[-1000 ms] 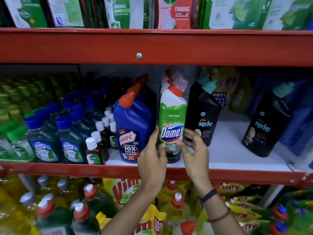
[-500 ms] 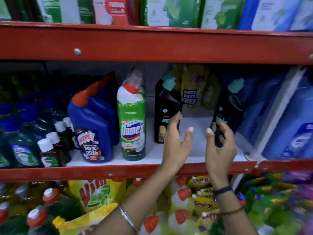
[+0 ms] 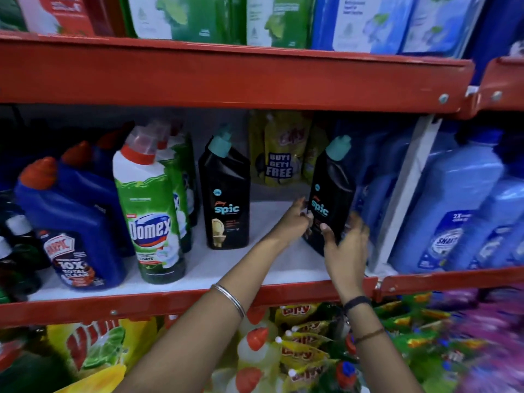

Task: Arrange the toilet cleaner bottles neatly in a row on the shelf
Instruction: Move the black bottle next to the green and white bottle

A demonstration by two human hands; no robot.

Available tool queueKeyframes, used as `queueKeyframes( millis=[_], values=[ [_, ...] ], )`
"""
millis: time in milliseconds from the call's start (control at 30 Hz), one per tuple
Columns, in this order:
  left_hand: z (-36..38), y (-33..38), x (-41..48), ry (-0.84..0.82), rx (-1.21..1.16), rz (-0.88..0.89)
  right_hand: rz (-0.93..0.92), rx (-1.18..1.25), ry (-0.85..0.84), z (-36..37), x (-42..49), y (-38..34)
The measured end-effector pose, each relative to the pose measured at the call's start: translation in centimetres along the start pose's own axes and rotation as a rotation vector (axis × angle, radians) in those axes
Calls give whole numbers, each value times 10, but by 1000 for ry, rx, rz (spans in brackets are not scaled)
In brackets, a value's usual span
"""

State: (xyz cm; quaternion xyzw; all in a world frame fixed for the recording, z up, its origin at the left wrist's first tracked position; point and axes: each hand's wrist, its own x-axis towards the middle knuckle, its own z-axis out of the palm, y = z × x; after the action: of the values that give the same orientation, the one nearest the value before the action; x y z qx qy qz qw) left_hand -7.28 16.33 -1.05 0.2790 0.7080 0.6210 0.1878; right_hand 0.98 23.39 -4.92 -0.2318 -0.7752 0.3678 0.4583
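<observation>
A black Spic toilet cleaner bottle (image 3: 331, 191) with a teal cap stands tilted at the right end of the white shelf (image 3: 278, 268). My left hand (image 3: 295, 222) touches its left side and my right hand (image 3: 344, 245) cups its lower right side. A second black Spic bottle (image 3: 226, 199) stands upright further left, apart from it. To its left stand a green Domex bottle (image 3: 150, 217) and a blue Harpic bottle (image 3: 76, 236), each with more of its kind behind.
Yellow refill pouches (image 3: 279, 157) lean at the shelf's back. A white divider (image 3: 402, 194) bounds the shelf at the right, with pale blue bottles (image 3: 453, 222) beyond. A red beam (image 3: 226, 78) runs overhead. Pouches and bottles fill the lower shelf (image 3: 283, 350).
Both hands have moved right from the gap between the Spic bottles and closed around the right-hand Spic bottle. The view has shifted right and closer.
</observation>
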Motion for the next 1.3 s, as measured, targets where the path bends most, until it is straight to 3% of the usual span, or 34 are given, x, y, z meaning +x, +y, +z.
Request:
queueKeyframes(
  millis=[133,367,733,1300],
  values=[
    [-5,0,-3,-15,40,12,-8,38,14,1,6,2],
    [-10,-13,-21,236,73,105,56,301,-70,-15,4,-6],
    [-63,2,-107,526,194,325,-32,526,-238,-3,-37,-58],
    [-111,-26,-146,695,289,268,-42,567,-423,56,-72,-77]
  ],
)
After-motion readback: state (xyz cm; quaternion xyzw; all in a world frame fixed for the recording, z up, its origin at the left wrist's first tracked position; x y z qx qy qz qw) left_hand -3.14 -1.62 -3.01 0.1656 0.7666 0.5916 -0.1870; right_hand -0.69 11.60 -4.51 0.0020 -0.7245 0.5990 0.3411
